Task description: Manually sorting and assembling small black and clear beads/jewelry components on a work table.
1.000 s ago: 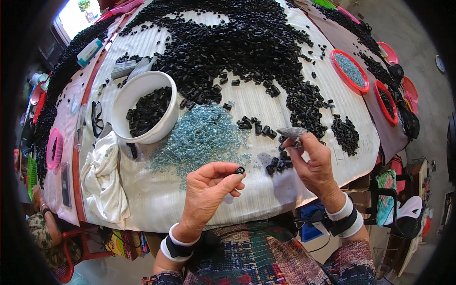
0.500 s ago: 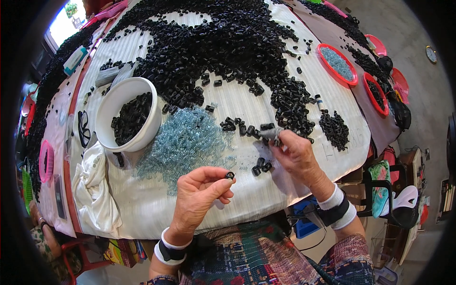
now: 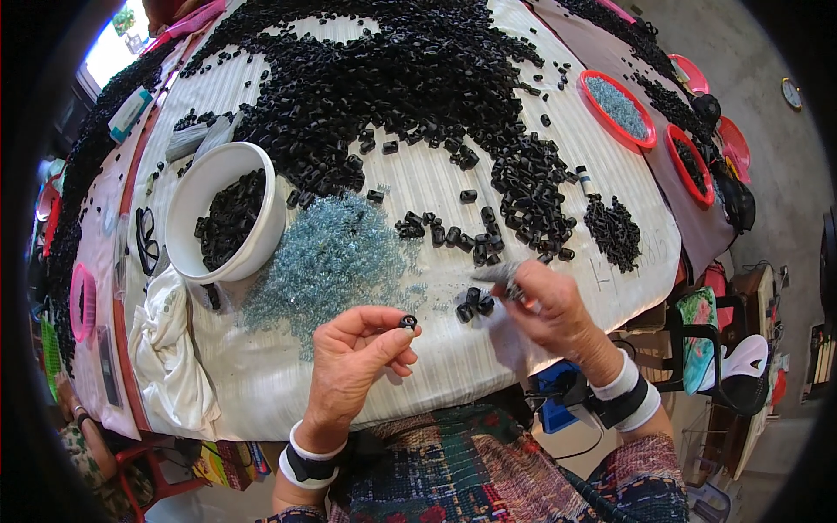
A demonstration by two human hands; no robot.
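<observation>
Pinched between thumb and forefinger, my left hand (image 3: 353,362) kept its grip on a small black plastic ring (image 3: 407,322), raised just over the near edge of the desk (image 3: 436,183). That desk, covered in a white ribbed cloth, carried a broad heap of small black plastic pieces (image 3: 392,70) across its far half. Nearer my left sat a round white bowl (image 3: 196,196) partly filled with the same black pieces, and beside it lay a spread of tiny pale-blue metal springs (image 3: 336,253). A crumpled white cloth (image 3: 170,357) hung off the left edge. My right hand (image 3: 549,309) had its fingers pressed together on something small and grey; I could not tell what. A little cluster of black rings (image 3: 473,302) lay just beside it.
</observation>
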